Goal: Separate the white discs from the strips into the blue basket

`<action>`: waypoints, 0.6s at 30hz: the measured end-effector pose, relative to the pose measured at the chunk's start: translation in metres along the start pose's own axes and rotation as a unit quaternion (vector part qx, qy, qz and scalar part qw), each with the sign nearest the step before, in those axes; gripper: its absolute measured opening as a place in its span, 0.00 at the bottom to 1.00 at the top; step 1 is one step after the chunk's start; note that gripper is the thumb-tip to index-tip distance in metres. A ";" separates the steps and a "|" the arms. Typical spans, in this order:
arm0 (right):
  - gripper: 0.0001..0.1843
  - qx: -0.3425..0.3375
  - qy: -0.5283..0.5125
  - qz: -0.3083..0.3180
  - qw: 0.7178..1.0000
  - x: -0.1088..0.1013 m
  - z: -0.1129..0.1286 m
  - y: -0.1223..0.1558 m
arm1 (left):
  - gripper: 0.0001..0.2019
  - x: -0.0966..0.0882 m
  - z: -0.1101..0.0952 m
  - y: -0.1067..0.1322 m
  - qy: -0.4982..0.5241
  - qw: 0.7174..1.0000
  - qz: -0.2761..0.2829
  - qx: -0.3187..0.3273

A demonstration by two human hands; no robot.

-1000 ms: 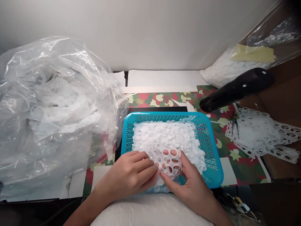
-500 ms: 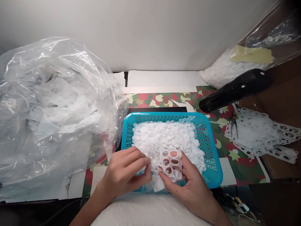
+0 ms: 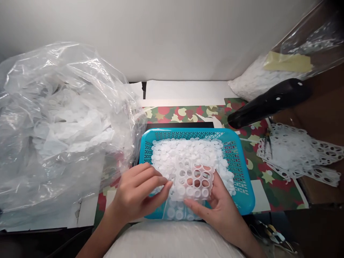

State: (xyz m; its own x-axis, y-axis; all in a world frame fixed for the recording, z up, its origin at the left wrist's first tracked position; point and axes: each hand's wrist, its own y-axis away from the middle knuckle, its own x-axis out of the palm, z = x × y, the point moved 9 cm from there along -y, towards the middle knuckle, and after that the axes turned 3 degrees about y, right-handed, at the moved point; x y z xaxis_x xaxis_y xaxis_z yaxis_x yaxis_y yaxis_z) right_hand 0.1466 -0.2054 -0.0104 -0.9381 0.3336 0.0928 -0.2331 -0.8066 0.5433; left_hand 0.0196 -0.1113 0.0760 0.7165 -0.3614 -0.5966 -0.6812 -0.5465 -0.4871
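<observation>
My right hand (image 3: 223, 206) grips a thin, bendy white sheet with rows of round holes (image 3: 197, 174) by its right edge, thumb in front and fingers behind. Upper rows show open holes; round discs sit in the lower rows, and the sheet hangs down over the basket's near rim. To its left, my left hand (image 3: 143, 191) has thumb and index finger pinched together; what they hold, if anything, is too small to make out. Beneath both hands stands a blue plastic basket (image 3: 248, 195) holding a heap of small white discs (image 3: 185, 148).
A large clear plastic bag (image 3: 67, 68) with white sheets inside fills the left. On the right lie punched-out sheets (image 3: 298, 150), small snips (image 3: 267, 143) and a black post-like object (image 3: 268, 104). Behind them sits a bag of white pieces (image 3: 255, 77). Pliers (image 3: 274, 233) lie lower right.
The holed sheet has been opened out flatter and turned, showing more holes and the discs in its lower part. My left hand has shifted slightly left, its thumb and index tips closer together.
</observation>
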 end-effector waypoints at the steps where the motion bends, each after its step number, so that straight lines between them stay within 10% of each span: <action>1: 0.34 0.000 0.000 0.006 1.000 0.001 0.000 -0.001 | 0.05 0.004 -0.004 0.000 0.011 1.000 0.014 0.015; 18: 0.28 -0.078 0.138 0.035 0.987 0.004 0.012 -0.006 | 0.06 0.029 -0.014 0.004 -0.011 0.990 0.132 0.052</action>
State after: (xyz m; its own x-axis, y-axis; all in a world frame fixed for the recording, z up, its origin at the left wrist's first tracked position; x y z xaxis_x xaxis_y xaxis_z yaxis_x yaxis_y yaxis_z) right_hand 0.1471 -0.1933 -0.0035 -0.9822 0.1472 -0.1168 -0.1825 -0.8950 0.4070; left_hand 0.0394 -0.1346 0.0656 0.5086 -0.4649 -0.7247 -0.8571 -0.3540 -0.3743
